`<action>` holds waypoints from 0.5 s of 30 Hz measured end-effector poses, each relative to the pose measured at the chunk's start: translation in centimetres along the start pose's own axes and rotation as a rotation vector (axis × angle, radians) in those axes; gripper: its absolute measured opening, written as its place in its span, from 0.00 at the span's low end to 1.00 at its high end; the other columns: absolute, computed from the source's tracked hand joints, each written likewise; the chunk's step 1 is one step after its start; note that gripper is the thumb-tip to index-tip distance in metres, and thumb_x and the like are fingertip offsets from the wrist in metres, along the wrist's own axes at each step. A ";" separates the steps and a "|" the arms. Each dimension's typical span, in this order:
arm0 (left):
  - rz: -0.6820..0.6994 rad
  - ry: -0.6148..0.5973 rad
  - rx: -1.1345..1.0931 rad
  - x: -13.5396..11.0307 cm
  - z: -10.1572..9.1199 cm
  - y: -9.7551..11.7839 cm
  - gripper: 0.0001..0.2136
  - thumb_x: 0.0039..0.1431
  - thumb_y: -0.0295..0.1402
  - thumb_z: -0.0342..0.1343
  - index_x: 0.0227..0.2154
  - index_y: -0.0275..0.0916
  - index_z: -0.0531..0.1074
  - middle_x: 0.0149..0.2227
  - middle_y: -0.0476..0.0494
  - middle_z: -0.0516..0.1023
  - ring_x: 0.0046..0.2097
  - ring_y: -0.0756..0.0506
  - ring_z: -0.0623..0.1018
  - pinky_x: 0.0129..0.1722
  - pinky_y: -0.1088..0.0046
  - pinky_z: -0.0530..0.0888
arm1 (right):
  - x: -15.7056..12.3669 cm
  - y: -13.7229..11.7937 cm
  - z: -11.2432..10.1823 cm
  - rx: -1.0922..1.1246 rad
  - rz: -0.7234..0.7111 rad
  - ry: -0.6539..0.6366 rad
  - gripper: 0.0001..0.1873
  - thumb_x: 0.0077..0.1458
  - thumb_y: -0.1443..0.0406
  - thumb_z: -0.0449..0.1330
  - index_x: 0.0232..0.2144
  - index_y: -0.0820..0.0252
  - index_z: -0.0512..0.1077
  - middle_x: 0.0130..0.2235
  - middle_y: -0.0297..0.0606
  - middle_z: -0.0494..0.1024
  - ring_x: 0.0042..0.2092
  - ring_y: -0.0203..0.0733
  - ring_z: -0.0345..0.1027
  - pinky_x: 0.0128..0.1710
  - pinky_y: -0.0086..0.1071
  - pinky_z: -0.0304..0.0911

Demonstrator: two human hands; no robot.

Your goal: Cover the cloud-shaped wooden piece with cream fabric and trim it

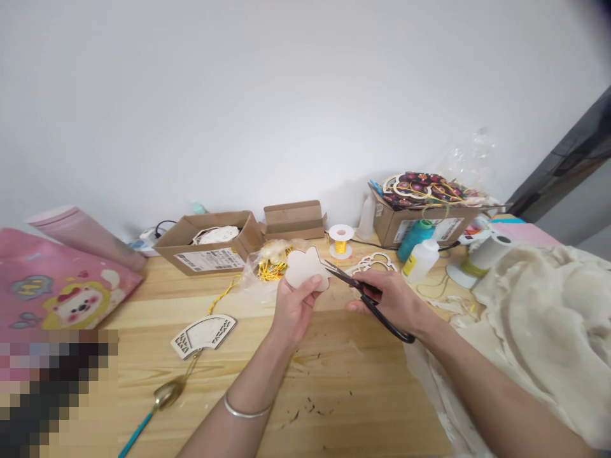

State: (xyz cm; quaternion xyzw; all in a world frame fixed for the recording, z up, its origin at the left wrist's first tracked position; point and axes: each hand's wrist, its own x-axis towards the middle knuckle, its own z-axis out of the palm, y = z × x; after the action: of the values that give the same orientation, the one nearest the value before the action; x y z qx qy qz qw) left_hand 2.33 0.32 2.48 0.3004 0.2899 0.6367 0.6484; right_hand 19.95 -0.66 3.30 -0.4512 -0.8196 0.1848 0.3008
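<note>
My left hand pinches a pale flower-shaped piece by its lower edge, thumb on top. Whether the piece is wood, card or cloth I cannot tell. In my right hand is a pair of black-handled scissors, its blades pointing left at the right edge of the flower shape. Behind the scissors lies a pale cut-out frame with scalloped loops. To the left of my left forearm rests a fan-shaped wooden ornament with a yellow cord and a teal tassel.
At the back stand a cardboard box of pale pieces, a spool of yellow thread and a fuller box. Bottles, including a white squeeze bottle, stand at right near cream cloth. A pink bag lies left.
</note>
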 end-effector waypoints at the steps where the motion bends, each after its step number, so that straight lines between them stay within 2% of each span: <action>1: 0.002 -0.004 0.006 0.0 0.0 0.0 0.10 0.39 0.23 0.63 0.28 0.36 0.72 0.25 0.52 0.76 0.28 0.54 0.74 0.29 0.80 0.71 | 0.0 0.0 0.0 0.007 -0.004 -0.002 0.17 0.48 0.52 0.57 0.25 0.62 0.67 0.20 0.29 0.60 0.22 0.31 0.51 0.22 0.25 0.47; 6: 0.004 -0.033 0.010 0.2 -0.3 -0.1 0.09 0.39 0.23 0.63 0.26 0.35 0.71 0.23 0.53 0.75 0.27 0.54 0.73 0.29 0.80 0.71 | 0.0 -0.3 -0.2 0.031 -0.021 -0.013 0.18 0.48 0.52 0.57 0.20 0.62 0.65 0.18 0.27 0.57 0.21 0.30 0.49 0.21 0.25 0.47; 15: 0.011 -0.038 0.009 0.3 -0.5 -0.1 0.10 0.37 0.23 0.63 0.26 0.36 0.72 0.24 0.52 0.76 0.27 0.53 0.74 0.28 0.80 0.72 | -0.1 -0.1 0.0 0.088 0.009 -0.035 0.17 0.49 0.53 0.57 0.26 0.62 0.68 0.19 0.28 0.60 0.21 0.30 0.51 0.21 0.24 0.48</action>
State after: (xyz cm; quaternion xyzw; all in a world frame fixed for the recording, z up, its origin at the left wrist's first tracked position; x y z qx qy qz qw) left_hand 2.00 0.59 2.06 0.3171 0.2789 0.6330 0.6488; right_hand 19.93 -0.79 3.27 -0.4378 -0.8140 0.2296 0.3050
